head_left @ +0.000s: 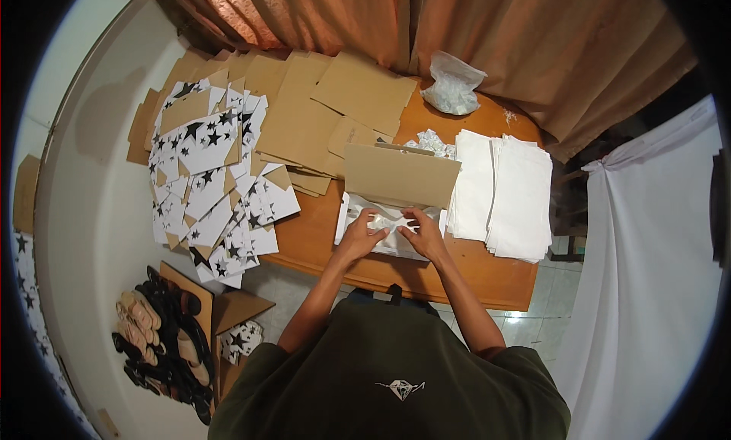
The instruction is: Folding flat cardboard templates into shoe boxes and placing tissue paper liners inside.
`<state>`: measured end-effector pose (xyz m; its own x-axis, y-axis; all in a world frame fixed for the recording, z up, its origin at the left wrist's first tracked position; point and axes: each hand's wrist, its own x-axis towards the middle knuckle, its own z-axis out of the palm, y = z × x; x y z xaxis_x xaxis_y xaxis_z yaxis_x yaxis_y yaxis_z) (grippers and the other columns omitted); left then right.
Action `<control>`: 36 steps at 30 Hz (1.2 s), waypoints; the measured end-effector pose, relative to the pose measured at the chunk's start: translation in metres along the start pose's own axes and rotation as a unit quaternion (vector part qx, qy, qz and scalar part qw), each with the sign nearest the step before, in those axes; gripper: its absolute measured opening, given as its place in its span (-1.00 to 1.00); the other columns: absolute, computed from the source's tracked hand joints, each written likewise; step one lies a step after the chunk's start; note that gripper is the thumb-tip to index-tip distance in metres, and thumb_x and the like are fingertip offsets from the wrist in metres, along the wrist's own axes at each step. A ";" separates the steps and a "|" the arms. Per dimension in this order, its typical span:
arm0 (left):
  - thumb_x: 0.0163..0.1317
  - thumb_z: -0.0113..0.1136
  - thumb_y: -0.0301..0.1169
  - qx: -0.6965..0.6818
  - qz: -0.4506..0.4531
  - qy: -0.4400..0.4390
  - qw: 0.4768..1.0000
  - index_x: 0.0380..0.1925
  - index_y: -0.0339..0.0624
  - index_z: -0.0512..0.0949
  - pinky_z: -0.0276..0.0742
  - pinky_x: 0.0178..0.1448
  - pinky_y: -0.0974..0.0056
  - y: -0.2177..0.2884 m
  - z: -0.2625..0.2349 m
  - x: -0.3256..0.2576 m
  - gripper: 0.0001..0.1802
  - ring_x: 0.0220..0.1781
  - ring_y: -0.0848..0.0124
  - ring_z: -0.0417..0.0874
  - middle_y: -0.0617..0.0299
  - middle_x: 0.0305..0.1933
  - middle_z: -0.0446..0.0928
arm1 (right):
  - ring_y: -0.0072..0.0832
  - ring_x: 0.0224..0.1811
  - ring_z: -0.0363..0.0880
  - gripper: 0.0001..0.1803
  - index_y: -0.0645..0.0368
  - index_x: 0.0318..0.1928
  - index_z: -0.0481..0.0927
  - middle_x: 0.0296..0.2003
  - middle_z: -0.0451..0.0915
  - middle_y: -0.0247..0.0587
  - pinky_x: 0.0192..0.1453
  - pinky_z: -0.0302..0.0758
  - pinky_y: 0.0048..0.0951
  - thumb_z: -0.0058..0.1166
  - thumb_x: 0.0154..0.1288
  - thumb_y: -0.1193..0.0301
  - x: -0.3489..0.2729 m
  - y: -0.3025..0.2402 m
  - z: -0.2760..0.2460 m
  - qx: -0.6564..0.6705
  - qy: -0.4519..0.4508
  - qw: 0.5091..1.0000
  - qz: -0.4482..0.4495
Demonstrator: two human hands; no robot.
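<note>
An open cardboard box point(402, 175) stands in front of me near the table's front edge, its brown lid raised at the back. White tissue paper point(390, 246) lines the inside. My left hand point(361, 236) rests over the paper on the left side, thumb and forefinger apart. Opposite it, my right hand point(423, 233) is curved in the same way, its thumb pointing toward the left one. Between the two sets of fingers the paper looks crumpled and shiny; whether anything small lies there I cannot make out.
Right of the box lie stacks of white paper sheets point(521, 192). Small white packets point(431, 143) and a clear plastic bag point(452, 86) sit behind. Flat brown cardboard point(301, 120) and star-printed box pieces point(209, 181) pile up left on the table point(487, 280). Shoes point(164, 326) lie at lower left.
</note>
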<state>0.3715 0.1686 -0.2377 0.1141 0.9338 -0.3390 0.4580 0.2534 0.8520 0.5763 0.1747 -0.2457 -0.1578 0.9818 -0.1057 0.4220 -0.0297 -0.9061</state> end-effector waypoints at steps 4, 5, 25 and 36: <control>0.23 0.44 -0.14 -0.005 0.088 0.017 0.996 0.37 -0.25 0.27 0.56 0.23 0.05 -0.021 -0.068 0.002 -0.17 0.22 -0.05 0.61 -0.23 0.25 0.51 | -0.06 0.10 0.64 -0.48 0.30 0.18 0.51 0.10 0.63 0.12 0.19 0.55 -0.17 0.32 0.26 0.36 0.006 -0.036 0.035 -0.037 0.047 0.998 0.027; 0.25 0.41 -0.23 -0.030 0.123 0.022 0.992 0.26 -0.28 0.39 0.55 0.21 0.03 -0.016 -0.085 0.004 -0.33 0.21 -0.02 0.61 -0.15 0.18 0.55 | -0.05 0.07 0.63 -0.50 0.29 0.16 0.52 0.10 0.62 0.10 0.16 0.56 -0.15 0.31 0.25 0.38 0.010 -0.051 0.039 -0.035 0.059 0.997 0.026; 0.21 0.30 -0.44 0.325 0.412 0.096 0.846 -0.25 -0.09 0.58 0.32 0.16 0.01 0.081 -0.133 0.083 -0.87 -0.13 0.17 0.66 0.19 -0.21 0.65 | -0.24 -0.01 0.59 -0.83 0.07 -0.15 0.70 -0.18 0.68 -0.25 0.12 0.43 -0.12 0.13 0.27 0.50 0.083 -0.132 0.024 -0.418 0.208 0.873 -0.141; 0.29 0.21 -0.47 0.354 0.423 0.037 0.833 -0.01 -0.13 0.53 0.24 0.46 -0.15 0.014 -0.129 -0.026 -0.73 0.37 0.10 0.49 0.10 0.23 0.54 | -0.28 0.01 0.53 -0.72 0.04 -0.02 0.69 -0.12 0.62 -0.28 0.10 0.41 -0.16 0.19 0.25 0.54 -0.032 -0.118 0.069 -0.371 0.172 0.882 -0.232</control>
<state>0.2615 0.1798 -0.1657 0.6174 0.7224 0.3115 0.6496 -0.6915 0.3160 0.4702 0.1340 -0.1637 -0.2410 0.8585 0.4526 0.8721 0.3962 -0.2872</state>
